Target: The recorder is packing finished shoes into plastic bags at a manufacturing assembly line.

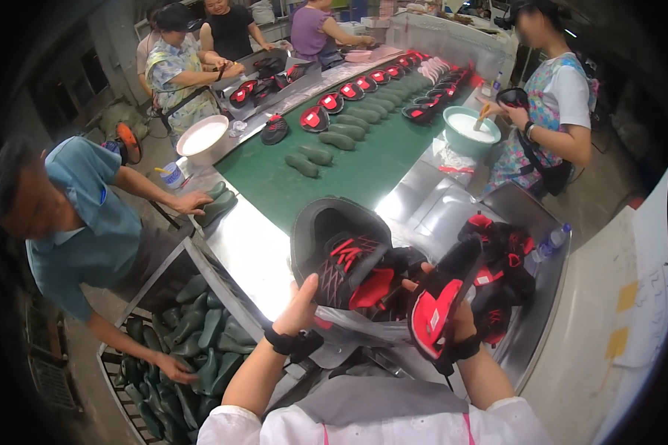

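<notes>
Black-and-red shoe upper (pixel 436 310), green conveyor belt (pixel 371 174), dark green lasts (pixel 208 330), pastel-patterned apron (pixel 546 95)

On the surface (pixel 263 174), moulds (pixel 337 140) lie in rows between rows of shoes (pixel 315 119), with a bowl (pixel 212 154) to its left, a basin (pixel 460 142) to its right, a cart (pixel 150 288) of moulds near-left and a tray (pixel 523 204) of shoes near-right.

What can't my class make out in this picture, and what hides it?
All in the head view:
Wearer's right hand: some finger parts, behind the black-and-red shoe upper.
Pile of green lasts: lower ones, under the top ones.
Person in purple: head, mostly cut by top edge.
</notes>
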A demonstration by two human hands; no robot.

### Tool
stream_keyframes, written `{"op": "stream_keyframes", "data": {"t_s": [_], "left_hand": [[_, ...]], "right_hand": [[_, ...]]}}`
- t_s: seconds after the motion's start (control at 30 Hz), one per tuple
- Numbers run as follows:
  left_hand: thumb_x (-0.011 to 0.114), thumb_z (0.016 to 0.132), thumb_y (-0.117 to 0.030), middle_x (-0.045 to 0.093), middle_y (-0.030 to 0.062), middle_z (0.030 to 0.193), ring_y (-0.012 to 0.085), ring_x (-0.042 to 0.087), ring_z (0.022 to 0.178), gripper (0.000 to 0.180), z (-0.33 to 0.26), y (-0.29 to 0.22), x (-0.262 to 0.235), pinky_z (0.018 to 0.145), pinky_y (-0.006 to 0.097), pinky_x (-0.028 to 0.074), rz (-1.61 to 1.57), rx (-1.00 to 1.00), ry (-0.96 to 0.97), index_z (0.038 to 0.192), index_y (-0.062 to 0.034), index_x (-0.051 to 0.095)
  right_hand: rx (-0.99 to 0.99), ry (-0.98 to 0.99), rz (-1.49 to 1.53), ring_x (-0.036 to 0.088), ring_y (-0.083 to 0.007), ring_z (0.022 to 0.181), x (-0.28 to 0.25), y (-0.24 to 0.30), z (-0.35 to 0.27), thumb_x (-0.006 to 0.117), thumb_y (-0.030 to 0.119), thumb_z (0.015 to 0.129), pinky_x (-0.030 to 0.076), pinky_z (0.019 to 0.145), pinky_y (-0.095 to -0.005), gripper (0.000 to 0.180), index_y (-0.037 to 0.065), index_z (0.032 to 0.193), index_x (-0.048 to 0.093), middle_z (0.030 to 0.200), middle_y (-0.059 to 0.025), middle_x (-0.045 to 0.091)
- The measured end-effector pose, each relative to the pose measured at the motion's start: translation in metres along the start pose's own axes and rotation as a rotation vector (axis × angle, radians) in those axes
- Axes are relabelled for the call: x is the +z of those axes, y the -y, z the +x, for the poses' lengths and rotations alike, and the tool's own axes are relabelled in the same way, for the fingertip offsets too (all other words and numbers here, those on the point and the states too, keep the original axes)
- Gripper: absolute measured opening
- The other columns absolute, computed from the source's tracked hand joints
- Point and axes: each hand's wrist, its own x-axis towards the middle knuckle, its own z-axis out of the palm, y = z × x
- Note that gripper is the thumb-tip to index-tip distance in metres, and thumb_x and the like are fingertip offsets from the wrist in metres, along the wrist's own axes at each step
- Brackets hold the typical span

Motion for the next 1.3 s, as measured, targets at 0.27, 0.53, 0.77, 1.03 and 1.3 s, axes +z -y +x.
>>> {"op": "stream_keyframes", "data": {"t_s": [0.27,0.53,0.77,1.03,1.3], "left_hand": [[0.064,0.082,-0.023,0.048,0.0096,0.124,0.0153,0.048,0.106,0.056,0.021,0.002,0.038,0.086,0.03,0.043,0.247,0.11,0.392,0.126,0.0022,0.041],[0.061,0.083,-0.017,0.064,0.0076,0.093,0.0173,0.061,0.084,0.028,0.093,-0.014,-0.047,0.078,0.029,0.048,-0.484,-0.124,-0.237,0.104,0.0023,0.058],[0.053,0.086,-0.018,0.063,0.0082,0.08,0.0191,0.058,0.066,0.017,0.148,0.088,-0.201,0.056,0.034,0.045,-0.32,-0.393,-0.534,0.089,-0.0028,0.06],[0.051,0.083,-0.053,0.038,0.0314,0.129,0.0394,0.051,0.11,0.082,0.268,0.003,-0.23,0.085,0.046,0.045,-0.138,-0.302,-0.562,0.138,-0.0009,0.019],[0.048,0.092,-0.028,0.059,0.0106,0.103,0.0187,0.058,0.089,0.034,0.177,0.004,-0.016,0.08,0.031,0.047,0.443,0.228,0.714,0.114,-0.0035,0.054]], "right_hand": [[-0.406,-0.245,-1.523,0.039,-0.0319,0.122,0.023,0.001,0.033,0.062,0.015,0.074,0.034,0.1,-0.0383,0.061,0.004,0.13,0.041,0.132,-0.019,0.037],[-0.175,-0.061,-0.725,0.045,-0.028,0.119,0.014,0.004,0.009,0.054,0.013,0.086,0.053,0.078,-0.04,0.061,-0.002,0.136,0.023,0.14,-0.0139,0.025],[0.111,-0.305,-0.827,0.061,-0.0155,0.087,0.003,0.009,-0.036,0.056,0.012,0.088,0.048,0.075,-0.0287,0.025,0.001,0.11,0.056,0.099,-0.0092,0.063],[0.085,-0.317,-0.831,0.059,-0.0118,0.085,0.012,0.019,-0.019,0.055,0.01,0.089,0.048,0.073,-0.0238,0.024,0.001,0.112,0.055,0.099,-0.005,0.062],[-0.168,-0.167,-1.516,0.06,-0.0193,0.077,0.003,0.016,0.016,0.061,0.014,0.078,0.048,0.068,-0.0297,0.02,0.005,0.095,0.064,0.087,-0.009,0.064]]}}
